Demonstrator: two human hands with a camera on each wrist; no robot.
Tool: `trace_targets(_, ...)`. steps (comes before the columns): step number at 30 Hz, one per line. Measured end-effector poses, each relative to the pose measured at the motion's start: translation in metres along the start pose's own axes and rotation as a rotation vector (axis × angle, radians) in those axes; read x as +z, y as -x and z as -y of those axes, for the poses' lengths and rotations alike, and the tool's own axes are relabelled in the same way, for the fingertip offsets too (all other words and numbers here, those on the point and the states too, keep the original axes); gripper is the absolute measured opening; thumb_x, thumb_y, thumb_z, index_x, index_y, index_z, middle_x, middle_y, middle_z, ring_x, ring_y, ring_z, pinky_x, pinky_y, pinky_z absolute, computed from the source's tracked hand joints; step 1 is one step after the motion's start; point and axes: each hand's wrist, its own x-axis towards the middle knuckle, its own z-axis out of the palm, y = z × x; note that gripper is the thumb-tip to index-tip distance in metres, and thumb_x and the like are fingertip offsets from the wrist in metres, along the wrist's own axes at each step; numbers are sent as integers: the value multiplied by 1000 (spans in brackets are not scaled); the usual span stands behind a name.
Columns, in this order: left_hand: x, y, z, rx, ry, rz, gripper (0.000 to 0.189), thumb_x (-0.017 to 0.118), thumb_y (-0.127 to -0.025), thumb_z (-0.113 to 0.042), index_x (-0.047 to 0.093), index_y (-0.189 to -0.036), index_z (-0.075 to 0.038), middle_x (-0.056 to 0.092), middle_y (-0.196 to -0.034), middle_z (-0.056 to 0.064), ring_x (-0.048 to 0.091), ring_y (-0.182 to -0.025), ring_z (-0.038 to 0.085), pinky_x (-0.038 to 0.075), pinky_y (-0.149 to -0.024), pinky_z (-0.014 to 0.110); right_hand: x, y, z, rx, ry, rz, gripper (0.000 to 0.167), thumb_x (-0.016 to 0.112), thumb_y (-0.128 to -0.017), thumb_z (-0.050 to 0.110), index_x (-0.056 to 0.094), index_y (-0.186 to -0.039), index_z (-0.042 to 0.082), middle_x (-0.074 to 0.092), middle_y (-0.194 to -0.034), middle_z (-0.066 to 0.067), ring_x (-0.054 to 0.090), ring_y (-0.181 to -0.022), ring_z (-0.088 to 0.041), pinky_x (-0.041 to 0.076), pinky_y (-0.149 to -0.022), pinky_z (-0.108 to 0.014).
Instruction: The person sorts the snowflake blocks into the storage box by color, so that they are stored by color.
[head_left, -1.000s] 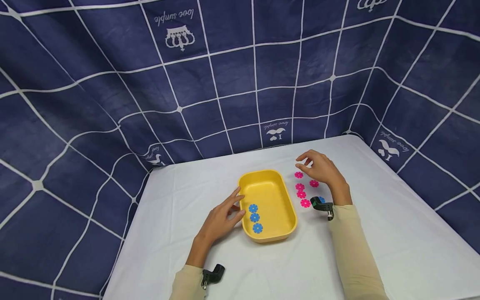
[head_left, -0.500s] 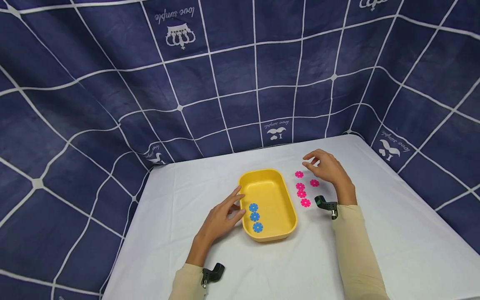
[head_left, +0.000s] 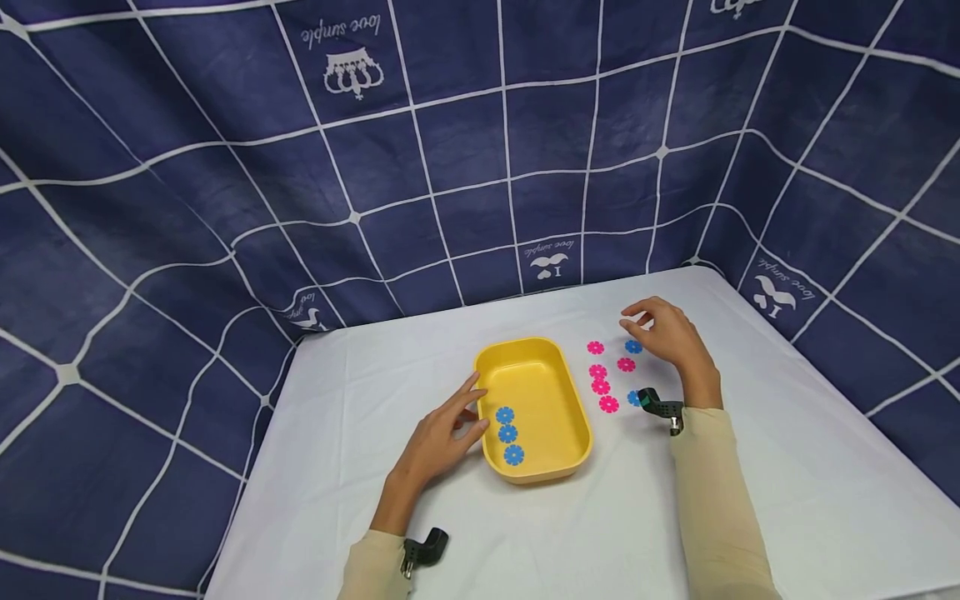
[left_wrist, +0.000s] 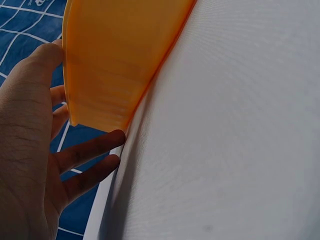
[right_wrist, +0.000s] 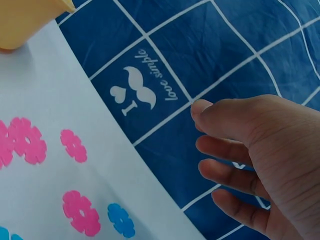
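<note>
In the head view my left hand touches the left rim of a yellow tray. Its thumb and fingertips lie along that rim, and the left wrist view has two fingers stretched out below the tray wall. Three blue flower-shaped discs lie in a row inside the tray. My right hand hovers beyond the tray's right side, fingers loosely bent, nothing between them. Close under it a blue flower-shaped disc lies on the cloth, near a pink flower-shaped disc.
Several pink flower-shaped discs form a column right of the tray. Another blue disc is partly covered by the black wrist camera. White cloth covers the table, and a dark blue checked curtain hangs behind it.
My right hand has moved to the right, away from the tray. Both blue discs near it, hidden half a second ago, now show. The left hand and tray have not moved.
</note>
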Motion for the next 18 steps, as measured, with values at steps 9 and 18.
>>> trace_targets(9,1,0,2,13,7,-2,57,67,-106,-48,57,-157,-26,33,-174,-19,71,-111,5,61,-95,40,5,-2,-17,38,7,13,39,69,-105,32,73,-132,4,65,-128,-22,61,-109,-39,56,-87,-54)
trace_targets(18,1,-1,0,-5,8,1,56,70,-105,-44,57,-157,-27,31,-174,-22,71,-111,5,62,-96,39,16,-3,-34,103,10,74,39,69,-105,29,72,-134,3,64,-130,-24,60,-114,-40,53,-97,-59)
